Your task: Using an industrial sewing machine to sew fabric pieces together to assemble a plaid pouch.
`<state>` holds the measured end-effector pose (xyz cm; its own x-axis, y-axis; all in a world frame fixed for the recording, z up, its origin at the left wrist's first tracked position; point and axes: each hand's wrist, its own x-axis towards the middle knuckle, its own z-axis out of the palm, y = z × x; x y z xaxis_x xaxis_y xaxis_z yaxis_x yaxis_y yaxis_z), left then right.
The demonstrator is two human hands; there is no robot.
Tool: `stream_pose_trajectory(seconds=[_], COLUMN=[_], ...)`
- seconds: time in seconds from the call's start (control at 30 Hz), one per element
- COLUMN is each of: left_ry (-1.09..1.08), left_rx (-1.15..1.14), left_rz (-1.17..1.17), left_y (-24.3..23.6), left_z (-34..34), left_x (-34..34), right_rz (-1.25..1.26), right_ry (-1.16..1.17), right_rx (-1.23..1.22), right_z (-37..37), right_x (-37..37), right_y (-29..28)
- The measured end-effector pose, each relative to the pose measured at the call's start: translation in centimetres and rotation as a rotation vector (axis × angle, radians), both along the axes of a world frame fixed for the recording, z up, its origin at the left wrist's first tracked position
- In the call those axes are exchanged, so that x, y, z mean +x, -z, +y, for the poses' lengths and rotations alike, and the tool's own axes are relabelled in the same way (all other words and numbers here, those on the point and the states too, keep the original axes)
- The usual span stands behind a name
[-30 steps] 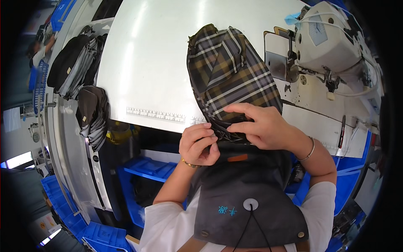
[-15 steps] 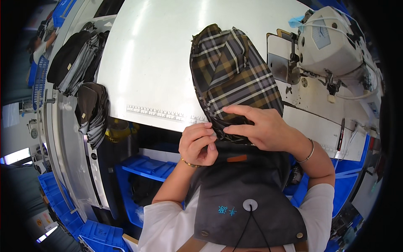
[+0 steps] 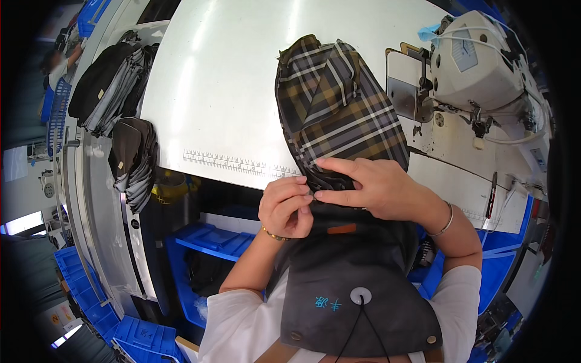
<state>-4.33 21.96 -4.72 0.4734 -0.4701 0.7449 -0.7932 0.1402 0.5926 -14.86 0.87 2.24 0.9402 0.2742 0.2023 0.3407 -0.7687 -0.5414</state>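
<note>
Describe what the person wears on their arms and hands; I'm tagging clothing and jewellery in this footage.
Both hands are bare, no gloves. The left hand has a thin gold-coloured bracelet at the wrist. The right hand has a slim silver-coloured bangle. Forearms are uncovered; short white sleeves cover the upper arms. No rings can be made out.

The plaid bag (image 3: 339,115) is showing as woven cloth, matt, in brown, grey and white checks. The worktable (image 3: 224,78) is gleaming as smooth, glossy pale laminate. The sewing machine (image 3: 478,60) is looking like painted metal, semi-gloss. The dark apron (image 3: 357,290) is appearing matt, leathery.
</note>
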Motion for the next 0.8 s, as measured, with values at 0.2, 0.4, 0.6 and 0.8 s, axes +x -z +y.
stream_pose_trajectory(seconds=[0.2,0.4,0.6,0.8], left_ry=[0.008,-0.012,-0.075,-0.18], left_rx=[-0.018,-0.001,0.079,0.24], left_rz=[0.016,0.014,-0.002,0.292], left_y=[0.0,-0.2,-1.3,-1.7], left_z=[0.0,-0.1,-0.7,1.3], left_x=[-0.1,-0.2,-0.3,-1.5], right_rz=[-0.036,-0.042,0.219,0.405], right_ry=[0.021,0.021,0.165,0.211], right_rx=[-0.026,-0.012,0.558,0.738], right_z=[0.3,0.0,-1.4,-2.0], right_x=[-0.2,-0.5,-0.7,-0.6], right_y=[0.6,0.6,-0.3,-0.7])
